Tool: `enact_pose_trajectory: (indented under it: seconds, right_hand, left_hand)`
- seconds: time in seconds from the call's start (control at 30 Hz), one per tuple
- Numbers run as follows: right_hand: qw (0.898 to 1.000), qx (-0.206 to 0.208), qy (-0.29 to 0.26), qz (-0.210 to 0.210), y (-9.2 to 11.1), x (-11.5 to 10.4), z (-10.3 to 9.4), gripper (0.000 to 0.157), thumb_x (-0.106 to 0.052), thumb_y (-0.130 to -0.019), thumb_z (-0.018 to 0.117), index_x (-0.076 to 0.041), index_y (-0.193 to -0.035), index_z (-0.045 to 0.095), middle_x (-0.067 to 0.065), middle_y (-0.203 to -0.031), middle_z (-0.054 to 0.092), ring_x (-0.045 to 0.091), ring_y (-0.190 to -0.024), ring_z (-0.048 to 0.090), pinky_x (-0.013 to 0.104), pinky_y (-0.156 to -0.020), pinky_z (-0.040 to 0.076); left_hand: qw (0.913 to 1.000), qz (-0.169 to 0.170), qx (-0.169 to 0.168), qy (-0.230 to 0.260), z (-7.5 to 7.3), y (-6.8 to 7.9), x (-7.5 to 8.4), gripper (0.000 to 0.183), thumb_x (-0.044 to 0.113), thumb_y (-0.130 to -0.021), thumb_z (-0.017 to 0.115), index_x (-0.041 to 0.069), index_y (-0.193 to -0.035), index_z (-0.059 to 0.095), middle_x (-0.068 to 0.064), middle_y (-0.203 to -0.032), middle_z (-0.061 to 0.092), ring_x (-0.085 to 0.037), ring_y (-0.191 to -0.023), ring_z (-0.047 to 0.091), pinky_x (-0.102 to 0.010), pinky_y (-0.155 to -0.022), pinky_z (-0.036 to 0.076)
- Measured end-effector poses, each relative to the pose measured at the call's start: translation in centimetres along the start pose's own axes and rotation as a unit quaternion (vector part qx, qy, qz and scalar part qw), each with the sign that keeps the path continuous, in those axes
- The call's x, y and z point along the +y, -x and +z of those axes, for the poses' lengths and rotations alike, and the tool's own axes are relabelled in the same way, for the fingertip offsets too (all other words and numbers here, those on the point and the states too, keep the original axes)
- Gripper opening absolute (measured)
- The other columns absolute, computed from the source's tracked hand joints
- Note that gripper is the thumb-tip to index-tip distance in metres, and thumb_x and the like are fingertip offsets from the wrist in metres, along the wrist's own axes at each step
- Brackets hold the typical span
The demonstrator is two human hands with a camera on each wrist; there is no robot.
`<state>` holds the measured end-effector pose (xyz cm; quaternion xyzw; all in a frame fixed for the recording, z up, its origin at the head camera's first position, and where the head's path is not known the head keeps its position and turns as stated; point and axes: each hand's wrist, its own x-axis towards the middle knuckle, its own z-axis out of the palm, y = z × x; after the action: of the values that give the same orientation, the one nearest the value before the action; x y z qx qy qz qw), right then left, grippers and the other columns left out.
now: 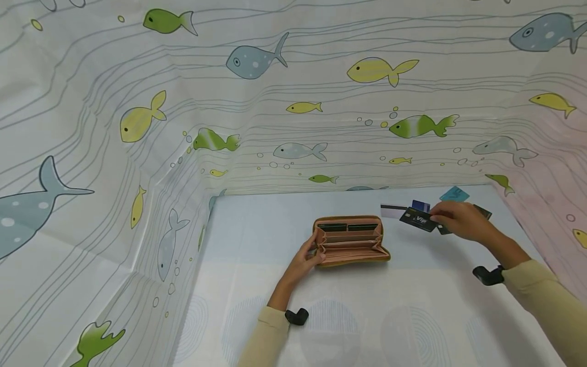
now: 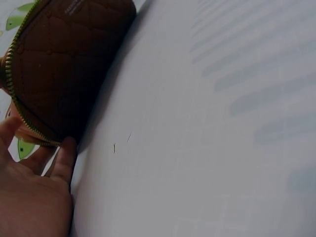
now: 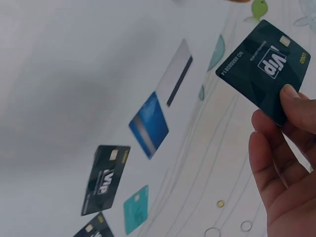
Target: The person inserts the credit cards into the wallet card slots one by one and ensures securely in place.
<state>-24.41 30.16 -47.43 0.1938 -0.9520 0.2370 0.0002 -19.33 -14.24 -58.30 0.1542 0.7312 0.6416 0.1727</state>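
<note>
A brown zip-around wallet (image 1: 350,238) stands unzipped on the table, its pleated compartments and card slots showing. Dark cards (image 1: 332,227) sit in its upper slots. My left hand (image 1: 306,260) grips the wallet's left end, thumb by the front lower corner. In the left wrist view the quilted outer cover (image 2: 69,64) and gold zipper edge show. Between thumb and fingers, my right hand (image 1: 460,219) pinches a black VIP card (image 3: 266,69), raised to the right of the wallet. The wallet's underside is hidden in the head view.
Behind and under the right hand lie a white card with a dark stripe (image 3: 175,74), a blue card (image 3: 149,125), a teal card (image 1: 454,193) and two more black cards (image 3: 105,179). A fish-printed sheet (image 1: 293,127) rises behind the table and at both sides.
</note>
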Motion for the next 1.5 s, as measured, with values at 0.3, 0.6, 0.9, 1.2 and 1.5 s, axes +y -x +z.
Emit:
enact_pose_trajectory:
  seconds: [0.3, 0.6, 0.9, 1.2, 1.5]
  right_hand:
    - [1.000, -0.020, -0.007, -0.009, -2.2, -2.6, 0.5, 0.013, -0.001, -0.092, 0.069, 0.001, -0.104, 0.072, 0.008, -0.090, 0.072, 0.016, -0.073, 0.060, 0.027, -0.063, 0.051]
    - [0.998, -0.024, -0.003, -0.049, -4.4, -4.8, 0.8, 0.015, 0.000, -0.092, 0.069, -0.002, -0.105, 0.074, 0.010, -0.097, 0.074, 0.019, -0.083, 0.067, 0.036, -0.071, 0.056]
    - [0.998, -0.046, -0.005, -0.044, -6.4, -6.4, 1.8, 0.017, 0.001, -0.094, 0.065, -0.001, -0.108, 0.074, 0.012, -0.100, 0.074, 0.021, -0.085, 0.066, 0.038, -0.074, 0.056]
    - [0.996, -0.051, 0.008, -0.077, -7.7, -7.3, 2.5, 0.014, 0.000, -0.092, 0.067, -0.003, -0.105, 0.074, 0.008, -0.096, 0.074, 0.019, -0.085, 0.066, 0.038, -0.074, 0.056]
    - [0.993, -0.056, 0.003, -0.105, -8.6, -7.8, 3.4, 0.013, 0.001, -0.091, 0.068, -0.005, -0.101, 0.076, 0.007, -0.095, 0.072, 0.016, -0.083, 0.064, 0.035, -0.072, 0.054]
  left_hand:
    - [1.0000, 0.001, -0.001, -0.002, 0.0, 0.0, -0.3, 0.079, 0.012, -0.100, 0.058, 0.015, -0.162, 0.009, -0.022, -0.160, 0.025, -0.040, -0.138, 0.040, -0.028, -0.099, 0.047]
    - [0.9999, 0.017, 0.000, -0.003, 0.1, -0.1, -0.4, 0.079, 0.010, -0.100, 0.058, 0.012, -0.162, 0.009, -0.024, -0.157, 0.029, -0.042, -0.137, 0.042, -0.027, -0.097, 0.048]
    - [0.9998, -0.012, 0.009, -0.009, 0.0, 0.1, -0.3, 0.079, 0.014, -0.100, 0.059, 0.018, -0.162, 0.010, -0.020, -0.157, 0.031, -0.036, -0.138, 0.041, -0.033, -0.101, 0.045]
    - [0.9998, -0.002, 0.007, -0.019, -0.1, -0.2, -0.6, 0.079, 0.015, -0.100, 0.058, 0.016, -0.162, 0.009, -0.020, -0.159, 0.028, -0.037, -0.139, 0.040, -0.032, -0.101, 0.046]
    - [0.9994, 0.003, 0.030, -0.020, 0.2, -1.0, -3.6, 0.078, 0.025, -0.100, 0.061, 0.038, -0.160, 0.014, -0.009, -0.158, 0.033, -0.027, -0.137, 0.045, -0.034, -0.100, 0.047]
